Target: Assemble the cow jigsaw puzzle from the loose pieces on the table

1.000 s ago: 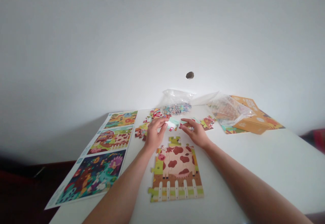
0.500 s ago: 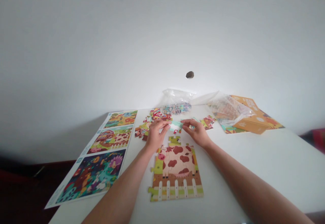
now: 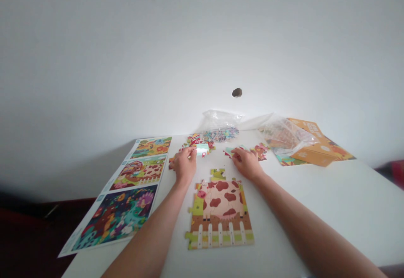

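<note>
Pinched between the fingers of my left hand [image 3: 185,162] is a pale blue and white puzzle piece [image 3: 203,150] with a small red vehicle on it. My right hand [image 3: 246,162] is over loose pieces [image 3: 229,151] to the right, its fingers curled down against them; whether one is gripped is hidden. Nearer me lies a joined puzzle section [image 3: 221,215] showing a spotted cow above a white fence. A green piece [image 3: 217,174] sticks up from its top edge.
At the left lies a sheet with three printed pictures [image 3: 139,173]. Farm pieces [image 3: 197,141] sit behind my left hand. A clear bag of pieces [image 3: 222,133] stands by the wall. Another plastic bag [image 3: 284,135] rests on an orange box [image 3: 312,154] at the right.
My hands have moved apart. The pale blue piece went left with my left hand; my right hand let go of it and moved down to the loose pieces on the right.
</note>
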Demonstrator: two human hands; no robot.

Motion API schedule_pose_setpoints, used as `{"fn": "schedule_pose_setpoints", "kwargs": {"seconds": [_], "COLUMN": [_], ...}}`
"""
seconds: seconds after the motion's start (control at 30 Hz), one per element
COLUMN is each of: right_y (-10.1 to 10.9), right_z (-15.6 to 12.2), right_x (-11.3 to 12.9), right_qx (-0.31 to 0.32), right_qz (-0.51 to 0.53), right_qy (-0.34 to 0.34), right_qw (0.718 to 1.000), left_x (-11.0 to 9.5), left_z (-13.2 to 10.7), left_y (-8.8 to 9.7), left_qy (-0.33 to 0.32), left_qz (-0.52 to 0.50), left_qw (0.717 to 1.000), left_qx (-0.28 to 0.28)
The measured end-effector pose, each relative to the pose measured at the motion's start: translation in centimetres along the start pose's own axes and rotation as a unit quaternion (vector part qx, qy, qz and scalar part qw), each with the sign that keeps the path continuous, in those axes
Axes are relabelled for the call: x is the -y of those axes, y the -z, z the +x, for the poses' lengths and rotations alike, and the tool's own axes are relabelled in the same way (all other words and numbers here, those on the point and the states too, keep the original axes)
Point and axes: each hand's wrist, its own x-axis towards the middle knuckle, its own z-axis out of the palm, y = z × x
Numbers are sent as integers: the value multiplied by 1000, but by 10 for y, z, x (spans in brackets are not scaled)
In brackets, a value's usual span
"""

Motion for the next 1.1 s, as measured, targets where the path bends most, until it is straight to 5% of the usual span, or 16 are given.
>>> {"fn": "schedule_pose_setpoints", "kwargs": {"seconds": [0.2, 0.4, 0.67, 1.1], "right_y": [4, 6, 6, 3], "right_z": [-4, -11, -8, -8], "right_x": [6, 15, 14, 14], "right_qx": [29, 133, 74, 43], "right_qz": [-16, -13, -64, -99], "right_qy": [91, 189, 130, 88], "right_qw": [995, 973, 987, 990], "left_x": [-9, -4, -5, -13], "left_z": [-10, -11, -11, -9], "left_y": [-4, -4, -5, 3], "left_qy": [-51, -109, -173, -109], "left_qz": [78, 154, 186, 236], "left_qw": [994, 977, 957, 956], "left_qx": [59, 103, 137, 136]}}
